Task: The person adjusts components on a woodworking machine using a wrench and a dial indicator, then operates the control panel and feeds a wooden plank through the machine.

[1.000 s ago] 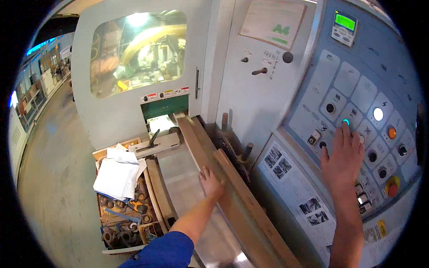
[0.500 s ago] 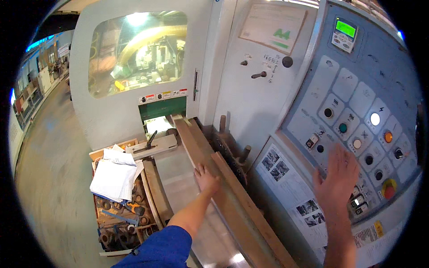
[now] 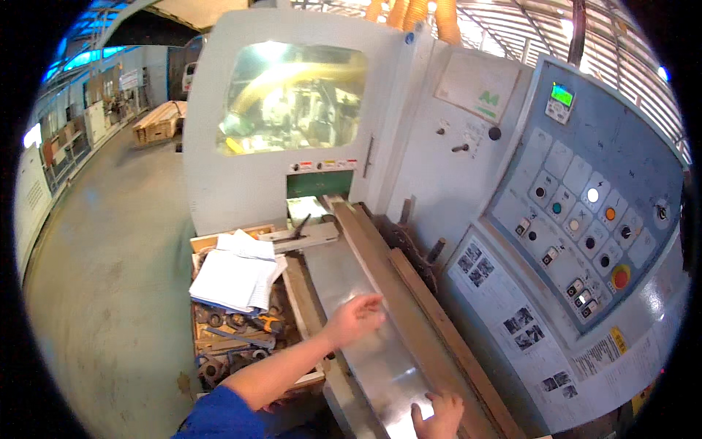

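Note:
Over the shiny metal bed of a machine, my left hand holds nothing, its fingers loosely bent and pointing right near the long brown rail. Lower down, by the bottom edge of the view, my right hand has its thumb apart from its fingers, with nothing seen in it. It is beside the same rail, over the bed; whether it touches either is unclear. The bed leads to a green-edged opening in the pale grey machine housing.
Papers lie on a wooden crate of metal parts at the left. A clamp plate with a black lever crosses the bed's far end. On the right stands a control panel with a red stop button. Stacked timber lies farther back.
My right hand has come down from the control panel to the bed. My left hand has lifted off the rail and drawn nearer. The view has tilted up and turned left.

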The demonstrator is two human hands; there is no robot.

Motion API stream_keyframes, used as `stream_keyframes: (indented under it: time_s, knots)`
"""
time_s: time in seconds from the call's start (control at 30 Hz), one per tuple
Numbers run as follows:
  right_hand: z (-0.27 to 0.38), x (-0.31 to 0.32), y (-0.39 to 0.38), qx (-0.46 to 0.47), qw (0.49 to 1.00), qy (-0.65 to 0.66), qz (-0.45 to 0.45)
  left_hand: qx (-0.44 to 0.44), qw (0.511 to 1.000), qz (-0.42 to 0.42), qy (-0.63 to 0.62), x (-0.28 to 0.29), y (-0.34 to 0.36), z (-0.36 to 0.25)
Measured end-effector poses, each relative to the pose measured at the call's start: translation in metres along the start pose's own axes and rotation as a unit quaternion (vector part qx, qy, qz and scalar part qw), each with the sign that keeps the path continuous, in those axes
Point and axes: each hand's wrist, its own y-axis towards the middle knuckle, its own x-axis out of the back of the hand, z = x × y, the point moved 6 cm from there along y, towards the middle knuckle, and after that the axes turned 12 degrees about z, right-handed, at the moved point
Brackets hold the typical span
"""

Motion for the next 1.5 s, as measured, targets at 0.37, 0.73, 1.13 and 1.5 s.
stream_keyframes:
  time_s: [0.37,0.73,1.13,1.5]
  knots:
    - [0.230,-0.080,-0.090,0.114,0.970,0.141,0.161,-0.486,0.873,-0.042,-0.018,0.096,-0.347,-0.304]
    - [0.519,-0.256,-0.093,0.235,0.950,0.091,0.184,-0.424,0.873,-0.151,0.190,0.364,-0.594,-0.282]
    - [0.748,-0.373,0.014,0.193,0.939,0.141,0.247,0.032,0.930,-0.278,0.237,0.675,-0.649,-0.187]
    - [0.935,-0.486,0.299,0.203,0.939,0.199,0.195,0.646,0.669,-0.364,0.042,0.902,-0.845,0.221]
